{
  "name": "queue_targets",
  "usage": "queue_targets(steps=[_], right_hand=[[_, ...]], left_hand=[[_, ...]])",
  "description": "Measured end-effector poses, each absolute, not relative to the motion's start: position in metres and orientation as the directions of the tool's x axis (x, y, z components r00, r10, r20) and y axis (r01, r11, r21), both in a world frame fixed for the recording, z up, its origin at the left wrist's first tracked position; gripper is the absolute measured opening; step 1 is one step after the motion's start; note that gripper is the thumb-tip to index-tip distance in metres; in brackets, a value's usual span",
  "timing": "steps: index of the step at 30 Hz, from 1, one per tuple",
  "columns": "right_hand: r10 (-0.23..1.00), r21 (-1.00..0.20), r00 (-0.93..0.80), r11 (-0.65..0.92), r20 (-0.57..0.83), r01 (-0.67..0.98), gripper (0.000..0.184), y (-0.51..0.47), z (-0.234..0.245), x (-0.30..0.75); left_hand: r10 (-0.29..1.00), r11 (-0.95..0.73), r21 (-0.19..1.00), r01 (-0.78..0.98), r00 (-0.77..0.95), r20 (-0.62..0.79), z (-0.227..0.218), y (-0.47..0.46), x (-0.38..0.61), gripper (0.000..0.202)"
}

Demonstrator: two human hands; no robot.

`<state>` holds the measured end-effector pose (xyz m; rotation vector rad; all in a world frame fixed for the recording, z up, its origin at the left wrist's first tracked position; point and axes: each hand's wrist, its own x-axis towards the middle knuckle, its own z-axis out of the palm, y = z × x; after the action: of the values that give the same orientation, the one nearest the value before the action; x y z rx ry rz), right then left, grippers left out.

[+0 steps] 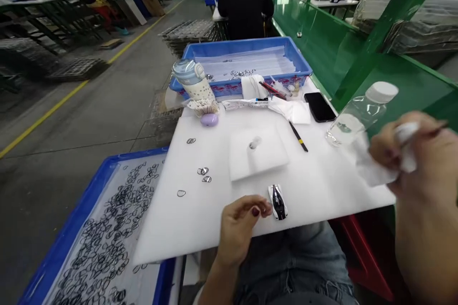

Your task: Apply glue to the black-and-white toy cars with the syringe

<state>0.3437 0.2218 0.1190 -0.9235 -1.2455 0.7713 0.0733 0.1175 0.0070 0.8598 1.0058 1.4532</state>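
So from where I'm standing, the biggest thing is the white foam board (pixel 322 190) that serves as the work surface, laid across the person's lap area. Left of it and lower sits a blue tray (pixel 71 228) full of thin dark rings, and at the far end there's a second blue bin (pixel 214 50) with clear sheets and a few more rings inside. Another person in a black top (pixel 245 0) stands beyond that with their back turned.

On the board: a clear bottle (pixel 358 114) with a white cap near the right edge, a pale drink bottle (pixel 193 81) far left, a black phone (pixel 319 106), a small square foam pad (pixel 257 152) in the middle, a pen (pixel 298 136), and a few loose rings (pixel 202 171) on the left half.

Right hand (pixel 411 152) is up close and blurry, fingers closed around a white cloth (pixel 372 169), just beside the clear bottle. Left hand (pixel 239 221) rests at the near edge, fingers curled, fingertips pinched on one end of a small black-and-white part (pixel 277 201) lying on the board just in front of the foam pad.
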Motion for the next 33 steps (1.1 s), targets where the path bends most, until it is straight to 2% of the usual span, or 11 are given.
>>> queue_targets(steps=[2, 4, 5, 8, 11, 15, 18, 21, 25, 29, 33], right_hand=[[0.962, -0.96, -0.066, 0.27, 0.265, 0.079, 0.033, 0.194, 0.094, 0.319], [0.971, -0.968, -0.181, 0.185, 0.154, 0.172, 0.022, 0.175, 0.07, 0.302], [0.969, -0.958, -0.199, 0.191, 0.149, 0.213, 0.02, 0.169, 0.06, 0.295], [0.92, -0.874, -0.244, 0.374, 0.307, 0.31, 0.016, 0.158, 0.04, 0.277], [0.779, -0.704, -0.319, 0.626, 0.54, 0.337, 0.013, 0.154, 0.035, 0.255], [0.605, -0.503, -0.397, 0.796, 0.691, 0.337, 0.009, 0.15, 0.036, 0.232], [0.514, -0.384, -0.487, 0.856, 0.706, 0.347, 0.012, 0.149, 0.04, 0.232], [0.491, -0.325, -0.57, 0.869, 0.659, 0.373, 0.009, 0.149, 0.05, 0.247], [0.556, -0.318, -0.5, 0.815, 0.664, 0.485, 0.014, 0.153, 0.058, 0.262], [0.531, -0.321, -0.54, 0.84, 0.653, 0.438, 0.014, 0.153, 0.052, 0.256], [0.509, -0.319, -0.635, 0.86, 0.582, 0.398, 0.015, 0.15, 0.051, 0.255]], left_hand=[[0.986, 0.061, 0.815, -0.576, -0.09, -0.138, 0.006, 0.122, 0.09, 0.027], [0.977, 0.119, 0.732, -0.671, -0.051, -0.206, 0.003, 0.125, 0.096, 0.026], [0.974, 0.136, 0.708, -0.693, -0.039, -0.225, 0.002, 0.126, 0.096, 0.026], [0.969, 0.149, 0.683, -0.715, -0.034, -0.246, -0.002, 0.124, 0.093, 0.029], [0.967, 0.161, 0.67, -0.725, -0.021, -0.254, -0.004, 0.122, 0.091, 0.029], [0.963, 0.167, 0.65, -0.741, -0.02, -0.27, -0.003, 0.122, 0.092, 0.023], [0.958, 0.138, 0.669, -0.73, -0.074, -0.278, -0.001, 0.121, 0.093, 0.023], [0.963, 0.125, 0.69, -0.713, -0.081, -0.258, -0.001, 0.119, 0.093, 0.027], [0.971, 0.141, 0.681, -0.719, -0.034, -0.237, -0.002, 0.119, 0.094, 0.024], [0.975, 0.109, 0.665, -0.739, -0.05, -0.216, -0.001, 0.119, 0.093, 0.021], [0.958, 0.125, 0.708, -0.695, -0.1, -0.267, 0.001, 0.119, 0.094, 0.026]])
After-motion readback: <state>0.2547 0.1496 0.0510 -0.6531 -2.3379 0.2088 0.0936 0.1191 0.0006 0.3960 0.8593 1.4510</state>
